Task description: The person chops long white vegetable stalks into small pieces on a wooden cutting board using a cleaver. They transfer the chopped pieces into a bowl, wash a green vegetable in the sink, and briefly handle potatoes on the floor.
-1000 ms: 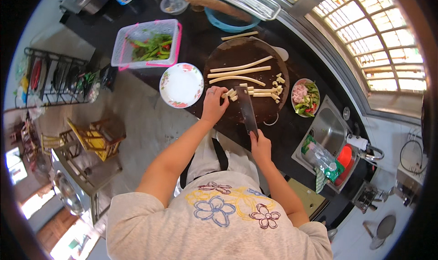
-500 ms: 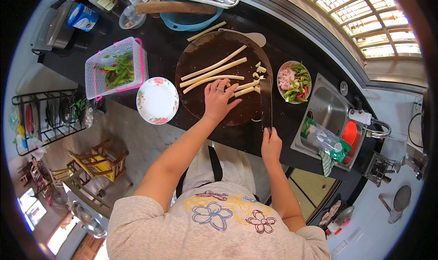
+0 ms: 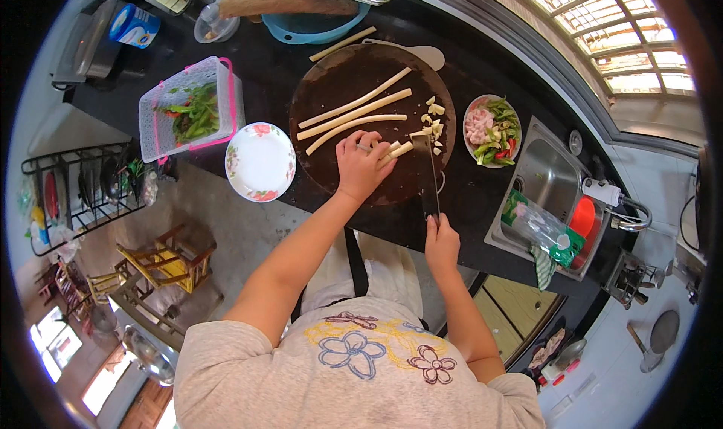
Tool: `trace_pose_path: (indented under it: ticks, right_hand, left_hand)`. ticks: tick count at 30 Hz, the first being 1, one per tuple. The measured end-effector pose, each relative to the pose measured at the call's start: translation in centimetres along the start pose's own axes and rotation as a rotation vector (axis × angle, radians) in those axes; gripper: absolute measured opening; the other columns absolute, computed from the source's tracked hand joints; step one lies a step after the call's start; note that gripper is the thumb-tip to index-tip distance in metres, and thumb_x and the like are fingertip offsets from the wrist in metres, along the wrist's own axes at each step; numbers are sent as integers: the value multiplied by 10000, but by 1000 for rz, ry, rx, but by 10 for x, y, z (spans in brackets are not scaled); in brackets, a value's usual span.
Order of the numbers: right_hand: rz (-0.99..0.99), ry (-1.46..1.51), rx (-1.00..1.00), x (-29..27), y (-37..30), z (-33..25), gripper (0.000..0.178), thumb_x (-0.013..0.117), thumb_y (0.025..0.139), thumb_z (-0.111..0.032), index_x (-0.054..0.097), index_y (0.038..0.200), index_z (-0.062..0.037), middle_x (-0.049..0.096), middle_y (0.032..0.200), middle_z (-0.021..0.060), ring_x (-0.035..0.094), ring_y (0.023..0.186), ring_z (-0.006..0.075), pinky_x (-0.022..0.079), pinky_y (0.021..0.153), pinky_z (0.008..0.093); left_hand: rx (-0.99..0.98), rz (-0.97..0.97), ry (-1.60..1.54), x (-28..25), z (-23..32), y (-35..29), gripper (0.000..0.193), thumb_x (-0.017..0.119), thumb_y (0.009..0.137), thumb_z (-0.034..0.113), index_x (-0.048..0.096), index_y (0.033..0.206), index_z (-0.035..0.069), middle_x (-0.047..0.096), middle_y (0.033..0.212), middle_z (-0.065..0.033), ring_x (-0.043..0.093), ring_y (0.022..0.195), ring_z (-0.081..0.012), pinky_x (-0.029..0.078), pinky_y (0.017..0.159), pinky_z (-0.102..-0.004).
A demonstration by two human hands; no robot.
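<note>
"What's in each hand?"
"The right hand [image 3: 442, 241] is wrapped round the cleaver [image 3: 428, 179]; the left hand [image 3: 361, 167], curled, pins some short stalks [image 3: 399, 151] just left of it."
"Where do those lie?"
"On the round chopping board [image 3: 325, 82], near three long stalks [image 3: 354, 114] — cut pieces [image 3: 434, 110] sit toward its right edge."
"Any labels?"
"A blue-and-white tub [image 3: 135, 27] stands far left on the tabletop [image 3: 263, 90] — its printing is too small to read."

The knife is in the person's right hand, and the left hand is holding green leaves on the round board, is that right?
Not quite: in the head view, the left hand holds pale stalks on the round board, not green leaves. The knife is indeed in the right hand.
</note>
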State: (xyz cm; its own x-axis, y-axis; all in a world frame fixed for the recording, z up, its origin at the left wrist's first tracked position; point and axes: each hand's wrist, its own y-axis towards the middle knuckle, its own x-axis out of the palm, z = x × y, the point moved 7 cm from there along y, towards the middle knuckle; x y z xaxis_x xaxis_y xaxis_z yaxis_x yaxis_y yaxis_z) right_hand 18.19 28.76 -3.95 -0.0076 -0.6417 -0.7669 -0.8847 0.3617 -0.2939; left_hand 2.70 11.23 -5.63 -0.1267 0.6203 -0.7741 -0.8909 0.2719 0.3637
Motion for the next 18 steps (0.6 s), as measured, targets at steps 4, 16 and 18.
trace_pose_path:
  ticks: [4,16,18]
  right_hand:
    - [-21,44,4,7,0,-7,235,503,981,-229,591,959,-12,639,776,236,619,736,444,473,623,495]
    - [-230,113,32,13,13,-13,254,524,966,-234,588,977,12,637,822,251,625,754,444,476,631,468]
    - [-248,208,39,28,11,-2,238,537,965,-225,586,964,8,635,765,210,627,661,375,471,584,425]
  left_hand:
    - [-9,54,-45,-4,-4,-2,320,779,660,237,634,937,165,575,1050,14,505,1076,-249,374,875,-423]
    - [12,32,-268,-13,-2,3,381,768,670,160,614,1015,109,588,1026,-72,573,988,-295,442,873,-414]
    - [-5,35,-266,-11,-3,3,387,763,684,152,616,1039,108,592,1038,-78,566,991,-300,444,872,-413]
